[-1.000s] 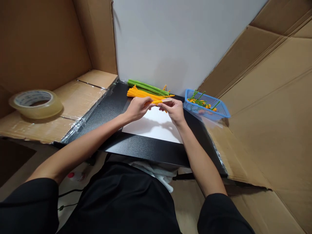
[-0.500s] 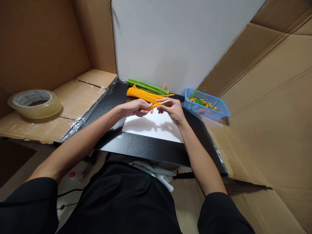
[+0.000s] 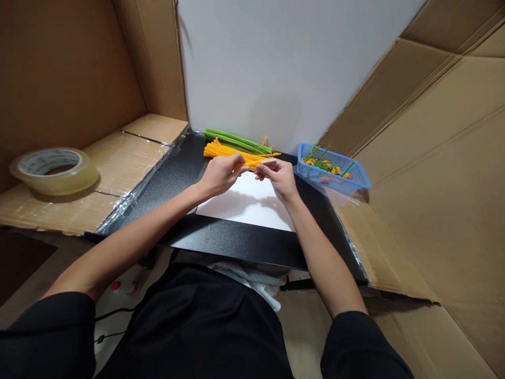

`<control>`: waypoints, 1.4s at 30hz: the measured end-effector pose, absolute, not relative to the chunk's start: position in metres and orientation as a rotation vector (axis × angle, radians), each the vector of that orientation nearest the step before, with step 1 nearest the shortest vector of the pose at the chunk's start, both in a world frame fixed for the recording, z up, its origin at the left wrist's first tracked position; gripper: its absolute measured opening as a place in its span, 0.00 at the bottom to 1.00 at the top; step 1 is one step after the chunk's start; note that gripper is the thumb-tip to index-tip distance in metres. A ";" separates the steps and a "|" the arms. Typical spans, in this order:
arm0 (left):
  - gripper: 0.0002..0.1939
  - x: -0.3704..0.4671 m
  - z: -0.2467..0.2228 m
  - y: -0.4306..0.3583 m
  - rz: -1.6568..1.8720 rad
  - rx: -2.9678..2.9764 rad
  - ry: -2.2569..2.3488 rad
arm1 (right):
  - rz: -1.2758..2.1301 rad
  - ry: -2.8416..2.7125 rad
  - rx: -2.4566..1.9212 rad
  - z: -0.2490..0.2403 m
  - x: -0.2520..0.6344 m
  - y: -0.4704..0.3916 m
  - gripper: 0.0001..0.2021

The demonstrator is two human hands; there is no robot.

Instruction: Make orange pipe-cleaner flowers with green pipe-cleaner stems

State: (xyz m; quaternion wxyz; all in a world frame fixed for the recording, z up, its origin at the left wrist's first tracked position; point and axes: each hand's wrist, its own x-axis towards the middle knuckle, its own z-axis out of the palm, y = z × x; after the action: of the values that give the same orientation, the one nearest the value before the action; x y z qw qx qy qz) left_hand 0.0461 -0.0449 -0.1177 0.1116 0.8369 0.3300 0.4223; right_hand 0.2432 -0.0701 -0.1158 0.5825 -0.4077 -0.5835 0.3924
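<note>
Over the white paper (image 3: 244, 202), my right hand (image 3: 282, 181) pinches a thin pale stick (image 3: 270, 161) whose light end points to the right. An orange pipe cleaner (image 3: 253, 165) is wound round the stick between my hands. My left hand (image 3: 221, 175) has its fingers closed on the left part of that pipe cleaner; its fingertips are partly hidden. Just behind my hands lies a bundle of orange pipe cleaners (image 3: 223, 151), and a bundle of green pipe cleaners (image 3: 232, 138) lies beyond it.
A blue basket (image 3: 335, 181) at the back right holds several green and orange pipe-cleaner pieces. On the cardboard at the left lies a roll of clear tape (image 3: 55, 171). A white panel (image 3: 284, 63) and cardboard walls (image 3: 442, 158) surround the black table (image 3: 232, 239).
My left hand has turned over, back of the hand up, and its fingers have curled round the wound pipe cleaner. My right hand still holds the stick in nearly the same place.
</note>
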 end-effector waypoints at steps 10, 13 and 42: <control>0.27 0.043 -0.106 -0.040 0.922 2.218 0.654 | 1.116 -1.360 -0.936 -0.109 0.250 -0.074 0.23; 0.28 0.044 -0.111 -0.037 0.762 1.958 0.555 | 1.159 -1.358 -0.890 -0.107 0.248 -0.076 0.21; 0.19 0.045 -0.124 -0.045 1.311 2.880 1.078 | 0.988 -1.330 -0.883 -0.112 0.241 -0.073 0.21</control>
State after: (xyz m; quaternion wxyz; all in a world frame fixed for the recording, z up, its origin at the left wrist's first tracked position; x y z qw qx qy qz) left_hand 0.0449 -0.0449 -0.1238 -0.1004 0.8572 0.3208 0.3901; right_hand 0.2414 -0.0730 -0.1119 0.5907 -0.3793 -0.5717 0.4247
